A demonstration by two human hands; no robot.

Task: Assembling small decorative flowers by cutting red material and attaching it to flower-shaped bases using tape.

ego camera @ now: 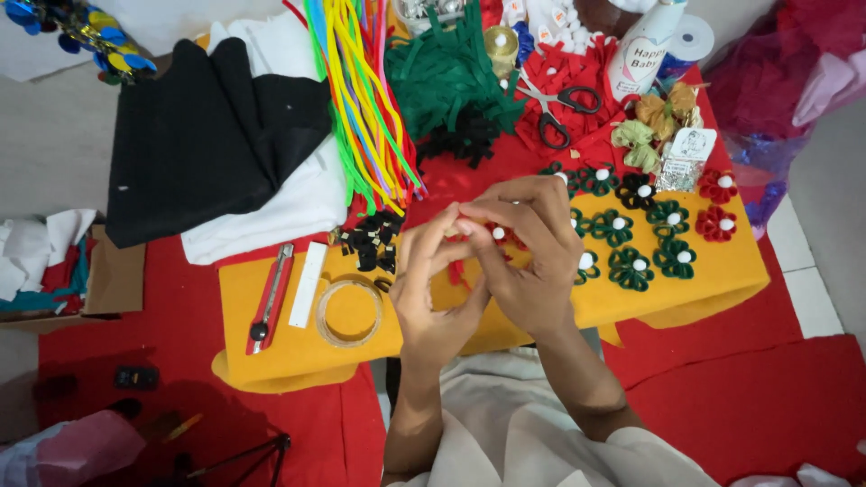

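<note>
My left hand [431, 289] and my right hand [528, 248] meet over the yellow felt sheet [298, 347], fingertips pinched together on a small red felt flower [499, 236] with a white bead at its middle. Both hands grip it; red strips hang below the fingers. To the right, on the yellow felt, lie several finished felt flowers, green [630, 268], black [634, 192] and red [717, 223], each with a white bead.
A clear tape roll [349, 313], a white stick [308, 284] and a red utility knife [270, 298] lie left of my hands. Behind are black felt scraps [372, 242], bright pipe cleaners [365, 108], black cloth [203, 135], green strips [451, 77], scissors [555, 108] and a white bottle [642, 50].
</note>
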